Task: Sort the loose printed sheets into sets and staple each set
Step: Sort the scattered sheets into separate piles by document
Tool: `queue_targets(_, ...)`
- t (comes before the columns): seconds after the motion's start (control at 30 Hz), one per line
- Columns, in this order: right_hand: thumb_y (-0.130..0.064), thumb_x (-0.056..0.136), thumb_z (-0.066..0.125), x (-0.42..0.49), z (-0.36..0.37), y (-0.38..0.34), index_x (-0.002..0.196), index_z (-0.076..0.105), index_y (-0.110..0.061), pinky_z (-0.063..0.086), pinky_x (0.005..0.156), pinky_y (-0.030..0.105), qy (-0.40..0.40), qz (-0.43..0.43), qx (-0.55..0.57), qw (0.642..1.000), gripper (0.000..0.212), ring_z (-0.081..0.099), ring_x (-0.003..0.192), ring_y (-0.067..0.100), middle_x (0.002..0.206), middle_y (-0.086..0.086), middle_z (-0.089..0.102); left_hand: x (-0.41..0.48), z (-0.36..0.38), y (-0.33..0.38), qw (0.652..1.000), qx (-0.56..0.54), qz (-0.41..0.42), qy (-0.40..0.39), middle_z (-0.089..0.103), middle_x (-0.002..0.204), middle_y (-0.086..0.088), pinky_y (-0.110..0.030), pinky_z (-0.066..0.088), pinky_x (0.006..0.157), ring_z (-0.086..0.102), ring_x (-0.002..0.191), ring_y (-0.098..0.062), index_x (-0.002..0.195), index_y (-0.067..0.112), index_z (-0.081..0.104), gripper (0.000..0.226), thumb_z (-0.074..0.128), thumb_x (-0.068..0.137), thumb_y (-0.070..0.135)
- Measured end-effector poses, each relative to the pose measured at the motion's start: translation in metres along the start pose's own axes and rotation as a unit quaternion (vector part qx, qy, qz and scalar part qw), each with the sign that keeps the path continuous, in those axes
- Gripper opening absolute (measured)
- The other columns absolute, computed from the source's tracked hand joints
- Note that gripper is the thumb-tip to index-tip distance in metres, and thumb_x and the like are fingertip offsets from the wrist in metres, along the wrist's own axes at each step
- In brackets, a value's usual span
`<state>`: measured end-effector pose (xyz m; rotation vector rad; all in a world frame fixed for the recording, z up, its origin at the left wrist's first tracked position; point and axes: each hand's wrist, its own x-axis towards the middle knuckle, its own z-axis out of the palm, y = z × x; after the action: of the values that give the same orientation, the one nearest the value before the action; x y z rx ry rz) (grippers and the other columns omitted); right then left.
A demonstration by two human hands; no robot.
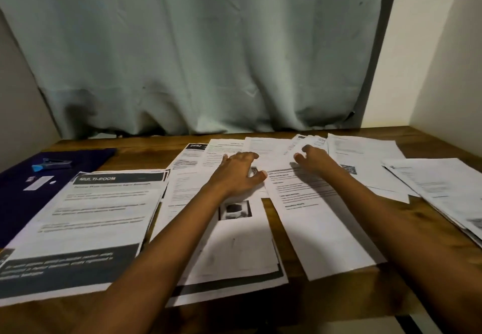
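Loose printed sheets cover the wooden table point(307, 292). A stack headed "MULTI-ROOM" point(86, 219) lies at the front left. My left hand point(238, 174) rests palm down, fingers spread, on the middle pile of sheets point(234, 253). My right hand point(313, 159) reaches over a text sheet point(320, 219), fingers curled down on the fanned sheets at the back point(268, 148). Neither hand has lifted a sheet. A blue and grey stapler point(52, 164) lies far left on a dark folder point(31, 193), away from both hands.
More sheets lie spread at the back right point(365, 161), and another pile point(448, 193) reaches the right edge. A pale green curtain point(198, 54) hangs behind the table. A white wall point(443, 73) stands at the right. Small white bits point(39, 183) lie on the folder.
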<state>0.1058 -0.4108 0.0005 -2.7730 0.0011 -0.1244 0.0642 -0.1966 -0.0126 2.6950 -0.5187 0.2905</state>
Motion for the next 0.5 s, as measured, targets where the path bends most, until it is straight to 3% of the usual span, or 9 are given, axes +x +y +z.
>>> queue_targets(0.1,-0.038,0.099,0.036,0.004,-0.006,0.056,0.133,0.044,-0.004,0.037,0.104,0.045,0.008,0.032,-0.057,0.998,0.049,0.042,0.124,0.036,0.137,0.020,0.043,0.011,0.015,0.019,0.999,-0.008,0.029,-0.020,0.028,0.154,0.002,-0.048,0.013,0.118,0.025,0.141,-0.021,0.144,0.026,0.032,0.061,0.044,0.092,0.055)
queue_targets(0.23,-0.043,0.092,0.033,0.048,0.018,0.136,0.124,0.051,-0.007,0.039,0.102,0.052,0.029,0.119,-0.029,0.992,0.051,0.048,0.116,0.035,0.129,0.018,0.051,0.019,0.035,0.040,0.996,-0.003,0.069,-0.058,0.015,0.158,0.001,-0.051,0.004,0.118,0.010,0.146,-0.022,0.147,0.030,0.026,0.061,0.035,0.094,0.058)
queue_targets(0.37,-0.034,0.099,0.033,0.015,0.008,0.114,0.128,0.049,-0.004,0.037,0.106,0.046,0.042,0.132,0.022,0.990,0.044,0.049,0.118,0.031,0.130,0.016,0.052,0.021,0.054,0.053,0.993,0.009,0.087,-0.085,0.008,0.159,0.004,-0.045,-0.005,0.117,0.002,0.147,-0.018,0.149,0.034,0.020,0.060,0.028,0.095,0.059)
queue_targets(0.5,-0.031,0.100,0.031,0.016,0.009,0.113,0.127,0.049,-0.004,0.039,0.103,0.043,0.029,0.104,0.048,0.993,0.042,0.050,0.116,0.030,0.129,0.017,0.052,0.020,0.072,0.048,0.990,0.030,0.075,-0.114,0.007,0.159,0.003,-0.048,-0.007,0.117,0.000,0.147,-0.019,0.149,0.034,0.019,0.060,0.028,0.095,0.059)
